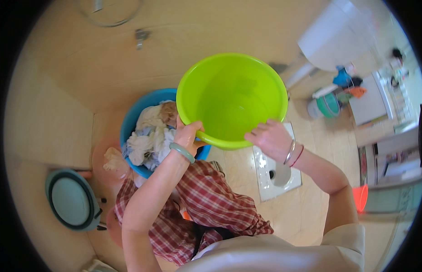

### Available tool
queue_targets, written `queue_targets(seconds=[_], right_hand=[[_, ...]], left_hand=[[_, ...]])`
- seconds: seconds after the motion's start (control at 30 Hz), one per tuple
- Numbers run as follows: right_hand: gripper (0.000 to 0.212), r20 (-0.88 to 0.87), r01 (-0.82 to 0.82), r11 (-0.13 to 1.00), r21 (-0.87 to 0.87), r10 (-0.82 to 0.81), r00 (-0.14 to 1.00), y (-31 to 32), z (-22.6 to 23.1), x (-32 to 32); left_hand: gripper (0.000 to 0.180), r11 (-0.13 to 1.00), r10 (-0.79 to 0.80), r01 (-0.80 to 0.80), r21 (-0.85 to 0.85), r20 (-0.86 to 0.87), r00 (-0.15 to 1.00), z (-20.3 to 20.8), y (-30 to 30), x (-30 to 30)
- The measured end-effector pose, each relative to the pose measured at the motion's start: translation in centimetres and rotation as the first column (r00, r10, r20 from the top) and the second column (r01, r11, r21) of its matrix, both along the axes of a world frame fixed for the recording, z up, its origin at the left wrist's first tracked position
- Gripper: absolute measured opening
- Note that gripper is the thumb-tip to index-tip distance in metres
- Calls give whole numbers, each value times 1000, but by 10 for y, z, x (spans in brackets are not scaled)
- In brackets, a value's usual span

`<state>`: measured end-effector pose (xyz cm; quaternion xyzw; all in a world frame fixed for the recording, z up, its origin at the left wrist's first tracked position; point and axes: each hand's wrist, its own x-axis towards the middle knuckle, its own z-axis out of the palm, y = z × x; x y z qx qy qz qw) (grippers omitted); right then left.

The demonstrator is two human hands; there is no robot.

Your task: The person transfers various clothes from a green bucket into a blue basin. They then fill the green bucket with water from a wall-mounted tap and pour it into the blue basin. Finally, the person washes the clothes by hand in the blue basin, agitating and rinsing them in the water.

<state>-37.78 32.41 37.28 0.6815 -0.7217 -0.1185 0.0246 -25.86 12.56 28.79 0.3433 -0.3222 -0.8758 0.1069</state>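
A lime-green plastic basin (pixel 236 95) is held up in front of me, tilted so that its inside faces me; I see nothing in it but a faint sheen. My left hand (pixel 189 136) grips the near left part of its rim, thumb over the edge. At the near right of the same rim, my right hand (pixel 270 139) is closed with its fingers over the edge. Below and left of the green basin stands a blue tub (pixel 129 122), partly hidden by it. White, pale blue and brown cloths (pixel 149 136) are heaped in the tub.
A squat toilet (pixel 279 177) is set in the tiled floor at right. Folded grey-green basins (pixel 72 199) lean at the left wall. A green bucket (pixel 328 105) stands far right, beneath a white wall sink (pixel 335 36). A tap (pixel 140 37) juts from the back wall.
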Motion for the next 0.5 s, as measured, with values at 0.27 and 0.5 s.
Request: queue_targets(seconds=[0.27, 0.5], right_hand=[[18, 374, 399, 914, -70, -347, 860, 128, -150, 24], [31, 514, 673, 726, 145, -636, 575, 154, -222, 61]], left_hand=[[72, 920, -353, 376, -108, 185, 917, -124, 81, -101], [73, 732, -563, 644, -220, 336, 755, -193, 124, -118]])
